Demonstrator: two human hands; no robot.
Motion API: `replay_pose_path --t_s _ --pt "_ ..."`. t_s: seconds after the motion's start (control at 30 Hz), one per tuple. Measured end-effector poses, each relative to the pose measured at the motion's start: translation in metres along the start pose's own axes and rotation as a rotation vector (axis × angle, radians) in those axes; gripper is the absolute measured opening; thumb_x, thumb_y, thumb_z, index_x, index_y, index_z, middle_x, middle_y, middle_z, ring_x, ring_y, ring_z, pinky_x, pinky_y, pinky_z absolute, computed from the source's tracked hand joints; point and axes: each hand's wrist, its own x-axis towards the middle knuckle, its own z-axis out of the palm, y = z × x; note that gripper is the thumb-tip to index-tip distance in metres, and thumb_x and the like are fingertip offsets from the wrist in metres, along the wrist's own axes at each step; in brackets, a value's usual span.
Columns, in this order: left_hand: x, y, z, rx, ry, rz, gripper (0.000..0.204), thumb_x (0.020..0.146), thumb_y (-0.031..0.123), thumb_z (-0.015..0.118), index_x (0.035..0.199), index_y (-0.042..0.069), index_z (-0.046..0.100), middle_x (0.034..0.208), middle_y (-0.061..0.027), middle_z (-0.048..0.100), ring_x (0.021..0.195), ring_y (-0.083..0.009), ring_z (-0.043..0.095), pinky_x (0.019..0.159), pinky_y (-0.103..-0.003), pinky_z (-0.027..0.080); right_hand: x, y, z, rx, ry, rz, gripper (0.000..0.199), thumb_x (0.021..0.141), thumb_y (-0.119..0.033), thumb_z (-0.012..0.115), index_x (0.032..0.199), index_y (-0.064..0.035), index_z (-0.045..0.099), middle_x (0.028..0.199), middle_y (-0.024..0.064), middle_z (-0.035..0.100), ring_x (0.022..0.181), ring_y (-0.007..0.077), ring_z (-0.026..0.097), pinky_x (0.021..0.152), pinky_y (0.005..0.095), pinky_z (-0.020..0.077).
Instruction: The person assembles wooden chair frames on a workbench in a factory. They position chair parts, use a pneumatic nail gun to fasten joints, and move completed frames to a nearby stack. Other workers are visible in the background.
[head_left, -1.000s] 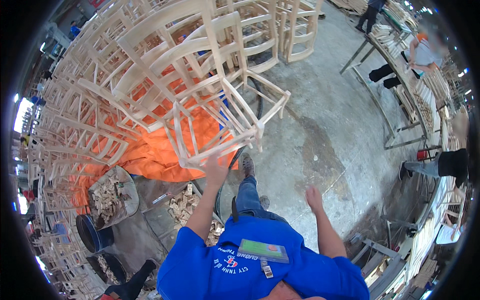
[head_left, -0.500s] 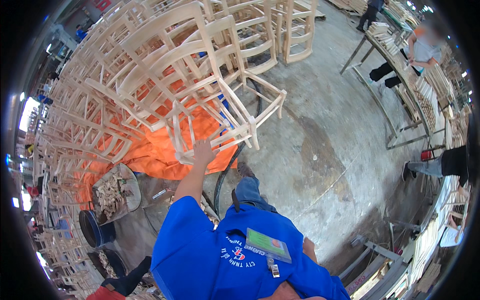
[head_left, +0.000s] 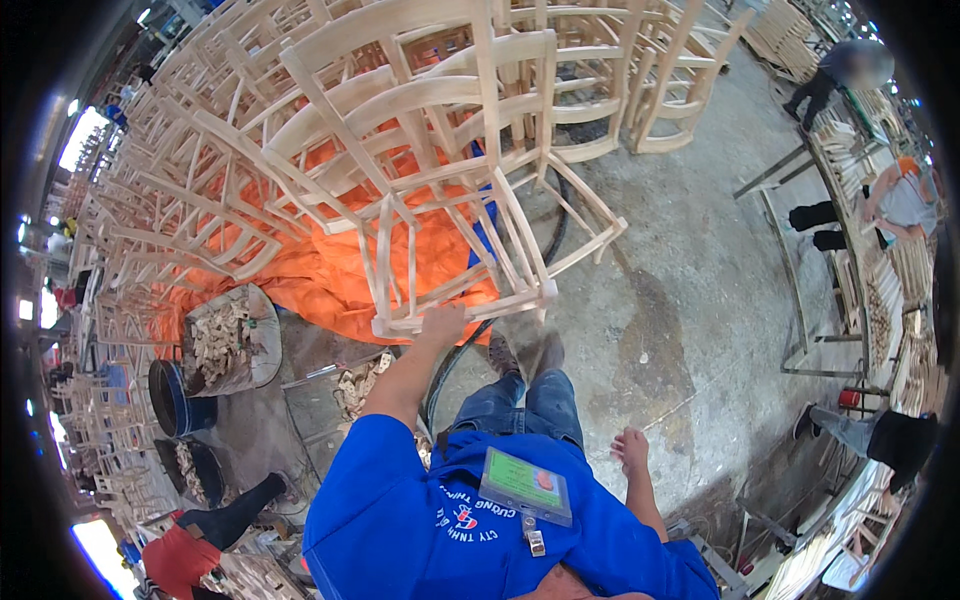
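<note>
A bare wooden chair frame (head_left: 500, 304) without a seat panel stands in front of me, at the edge of the stacked chairs. My left hand (head_left: 441, 326) is closed over its near seat rail; some of the fingertips are hidden behind the wood. Away from the chair, my right hand (head_left: 630, 450) hangs at my right side, fingers loosely bent and apart, with nothing in it. Many similar chair frames (head_left: 340, 110) are crowded together beyond and to the left.
An orange tarp (head_left: 285, 315) lies under the chairs. A black hose (head_left: 437, 390) crosses the floor near my feet. At left are a sack (head_left: 262, 350) of wood offcuts and a dark blue bin (head_left: 200, 415). People work around a bench (head_left: 850, 225) at right; another person (head_left: 185, 560) is lower left.
My view has shifted and my body has come nearer the chair. My right hand has come into view at my side. My left hand stays on the chair's near rail.
</note>
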Motion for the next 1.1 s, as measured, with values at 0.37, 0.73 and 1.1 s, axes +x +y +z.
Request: replay_pose_path --t_s 0.37,0.73,1.1 --pt "0.021 -0.021 -0.011 -0.118 0.087 0.018 0.037 0.1 0.045 0.058 0.108 0.009 0.061 0.095 -0.0148 0.073 0.087 -0.0334 0.074 0.074 -0.051 0.054 0.017 -0.052 0.048 -0.131 -0.07 -0.037 0.036 0.103 -0.036 0.061 0.125 -0.0073 0.059 0.099 0.0115 0.068 0.075 0.0215 0.068 0.061 0.036 0.0578" --pt "0.036 -0.012 -0.009 -0.351 -0.076 -0.006 0.047 0.099 0.048 0.06 0.118 0.005 0.058 0.11 -0.0185 0.07 0.105 -0.038 0.069 0.088 -0.052 0.054 0.004 -0.051 0.053 -0.315 -0.133 0.173 0.038 0.099 -0.032 0.058 0.126 -0.0051 0.058 0.106 0.0163 0.067 0.082 0.0283 0.07 0.061 0.0398 0.0579" --pt "0.007 -0.017 -0.06 -0.312 0.348 -0.049 0.051 0.09 0.048 0.069 0.112 0.002 0.072 0.103 -0.024 0.072 0.105 -0.0454 0.065 0.095 -0.053 0.049 0.039 -0.125 0.108 -0.113 -0.194 -0.264 0.019 0.102 -0.025 0.056 0.102 -0.0085 0.065 0.087 0.0067 0.066 0.074 0.0162 0.065 0.06 0.0324 0.0551"
